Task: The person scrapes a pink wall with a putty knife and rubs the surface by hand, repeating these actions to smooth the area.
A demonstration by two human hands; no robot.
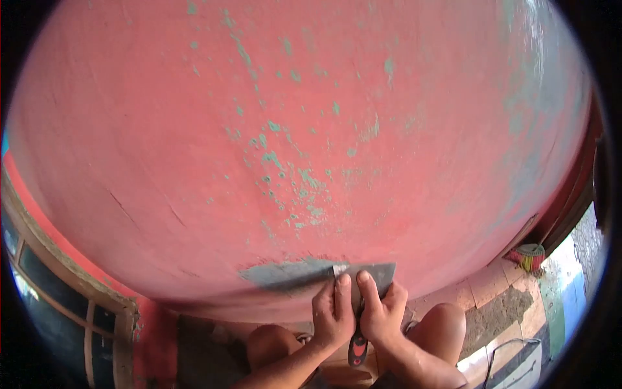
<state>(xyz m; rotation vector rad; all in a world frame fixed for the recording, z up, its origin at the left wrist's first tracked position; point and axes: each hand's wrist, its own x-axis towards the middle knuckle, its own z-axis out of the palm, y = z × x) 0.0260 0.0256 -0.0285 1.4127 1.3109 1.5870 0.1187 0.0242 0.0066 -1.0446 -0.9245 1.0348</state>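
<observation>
A wide putty knife (383, 273) has its flat metal blade against the lower part of a pink wall (162, 129). Its black and red handle (357, 350) points down toward me. My left hand (334, 312) is closed on the knife's left side, thumb pressed up along the blade. From the other side my right hand (382, 310) grips it too, its thumb also on the blade. Left of the blade, a smooth grey patch (285, 273) spreads over the pink paint. A small pale spot shows on the blade's left corner.
Green flecks show through the worn paint above. A wood-framed window (87, 318) stands at the left. At the right, a colourful broom (528, 257) leans near the wall's end. Grey rubble or sand (499, 318) lies on the tiled floor. My bent knees (444, 330) flank the hands.
</observation>
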